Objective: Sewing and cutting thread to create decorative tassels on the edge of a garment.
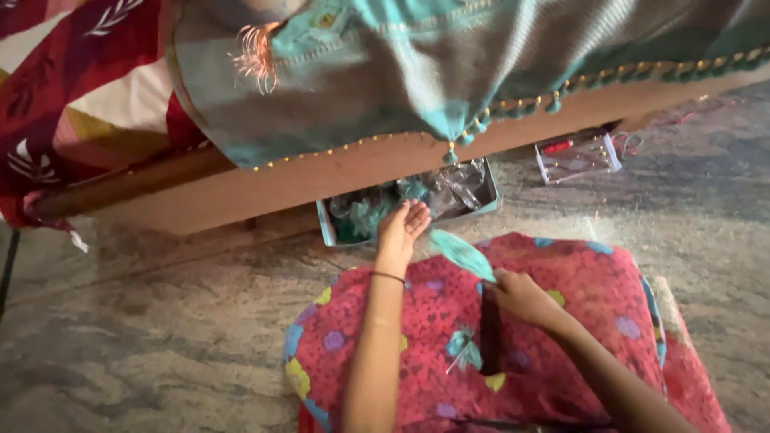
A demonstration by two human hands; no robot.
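Grey mottled stone floor [160, 337] fills the near left of the scene, and a wooden bed frame [265, 188] runs across the far side. A teal cloth with a beaded fringe [449, 72] hangs over the frame edge; a red and white patterned bedcover [72, 88] lies at the far left.

1. Work surface: a red floral fabric [577, 281] covers the person's lap at near centre.
2. Left hand [401, 228]: extended far from the body, fingers spread and open, gripping nothing. It hovers at the near edge of a shallow teal tray [327, 228] on the floor under the bed frame. The tray holds clear plastic packets with green contents [437, 191].
3. Right hand [521, 295]: closed in a pinch on the near end of a teal leaf-shaped piece [461, 252]. The piece lies above the red fabric, its long axis running from near right to far left, with the free tip pointing toward the left hand.
4. Relation: the tray lies directly far of the left hand, which is the nearer hand to it. The right hand sits well nearer the body, to the right.
5. Other items: a second small teal piece [464, 346] rests on the fabric, near the left forearm. A clear plastic box [577, 156] with a red item inside stands on the floor at far right, well apart from both hands.
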